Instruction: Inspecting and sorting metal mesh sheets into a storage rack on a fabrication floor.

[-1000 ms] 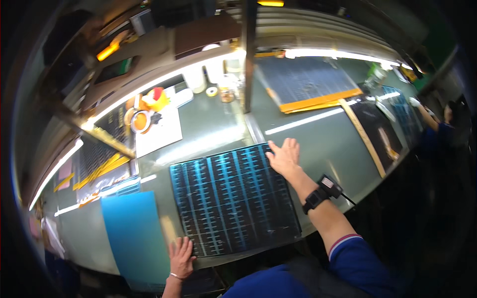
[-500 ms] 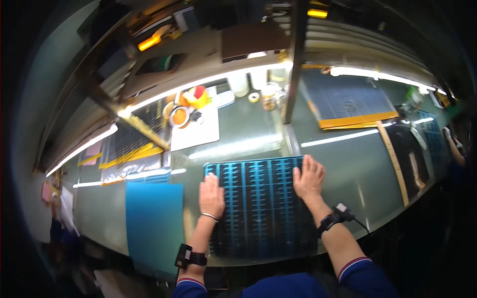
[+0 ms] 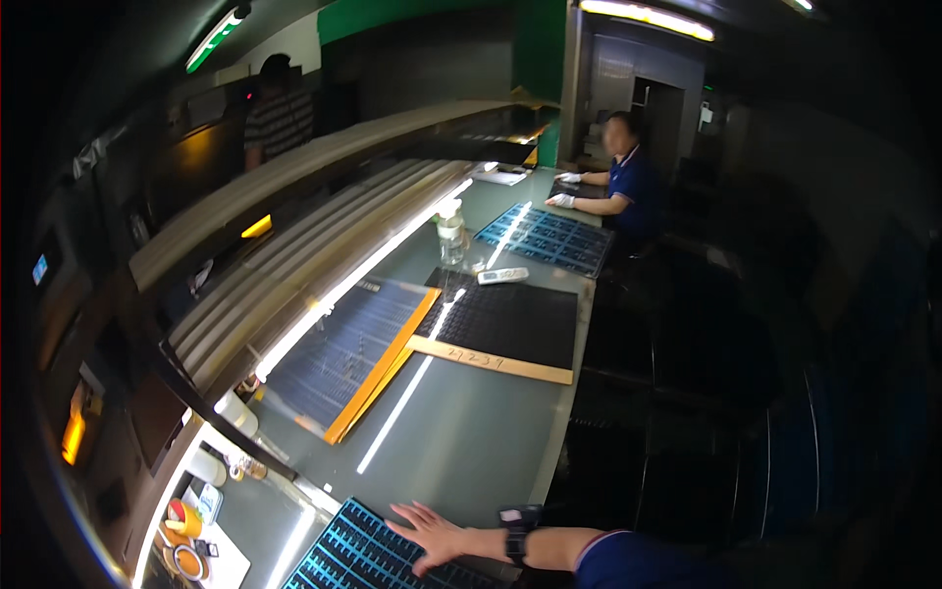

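The right hand (image 3: 437,535) lies flat, palm down, at the lower edge of the view, its fingers (image 3: 407,512) spread wide and holding nothing. It rests on the upper right corner of a blue gridded panel (image 3: 358,555), which lies on the grey bench (image 3: 471,442) at the near end, partly cut off by the lower edge of the picture. A black wrist device (image 3: 517,535) sits on the forearm just behind the hand, followed by a blue sleeve (image 3: 638,560). The left hand is out of view, so its state cannot be told.

Left of the panel, at the lower left corner, stand a white cylindrical container (image 3: 235,412), a smaller white container (image 3: 206,468) and a cluster of red and orange items (image 3: 182,525) on a white sheet.

Farther along the bench lie 2 more panels, well apart from the hand: a blue-grey panel with an orange edge strip (image 3: 348,348), and beside it a black panel (image 3: 510,319) with a pale wooden strip (image 3: 486,360) along its near edge. Beyond these stand a clear bottle (image 3: 450,236) and a small white flat device (image 3: 502,276).

At the far end, a co-worker in a blue shirt (image 3: 633,187) sits with both gloved hands on the bench, next to another blue gridded panel (image 3: 545,239). A second person in a striped shirt (image 3: 280,113) stands behind the shelving at upper left.
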`<state>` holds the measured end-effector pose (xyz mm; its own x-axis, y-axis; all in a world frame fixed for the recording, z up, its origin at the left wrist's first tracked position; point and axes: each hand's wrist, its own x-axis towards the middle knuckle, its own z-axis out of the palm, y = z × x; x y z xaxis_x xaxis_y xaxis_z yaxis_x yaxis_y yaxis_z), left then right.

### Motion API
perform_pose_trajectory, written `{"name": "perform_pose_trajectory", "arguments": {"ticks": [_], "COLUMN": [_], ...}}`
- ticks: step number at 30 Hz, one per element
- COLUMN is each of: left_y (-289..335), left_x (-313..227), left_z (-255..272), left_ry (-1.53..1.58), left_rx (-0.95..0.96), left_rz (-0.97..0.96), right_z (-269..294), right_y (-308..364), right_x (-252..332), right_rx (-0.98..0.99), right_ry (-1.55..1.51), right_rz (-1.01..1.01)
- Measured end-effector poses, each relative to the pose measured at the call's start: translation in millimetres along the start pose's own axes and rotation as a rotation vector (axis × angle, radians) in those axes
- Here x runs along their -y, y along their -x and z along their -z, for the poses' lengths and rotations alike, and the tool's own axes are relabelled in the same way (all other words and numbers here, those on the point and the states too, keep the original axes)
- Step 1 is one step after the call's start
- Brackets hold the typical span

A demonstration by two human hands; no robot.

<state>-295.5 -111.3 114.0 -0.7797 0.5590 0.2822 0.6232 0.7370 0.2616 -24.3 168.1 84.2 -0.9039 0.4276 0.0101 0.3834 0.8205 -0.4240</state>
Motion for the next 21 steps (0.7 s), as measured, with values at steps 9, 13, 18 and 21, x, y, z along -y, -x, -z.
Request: {"name": "perform_pose_trajectory", "arguments": {"ticks": [9,13,18,21], "left_y": [-6.3,-6.5,-3.8,-4.4], "left_x": [-16.1,-28.7,-48.0,-60.2], "left_z": [29.3,35.6,49.3,60.7], "left_ry": [0.030,0.039,0.036,0.031], "left_rx": [0.085,0.135,0.213,0.274], "left_rz": [0.001,0.008,0.033,0.043], "right_z": [-8.1,3.3,-9.7,-11.6], "right_y": [111.2,113.4,114.6,114.3], "right_x": [7.0,6.9,-2.2,-5.9], "right_rx": [-0.020,0.043,0.009,0.014], "right_ry": [-0.304,-0.224,-0.312,-0.267], "right_rz": [0.028,0.026,0.059,0.072]}}
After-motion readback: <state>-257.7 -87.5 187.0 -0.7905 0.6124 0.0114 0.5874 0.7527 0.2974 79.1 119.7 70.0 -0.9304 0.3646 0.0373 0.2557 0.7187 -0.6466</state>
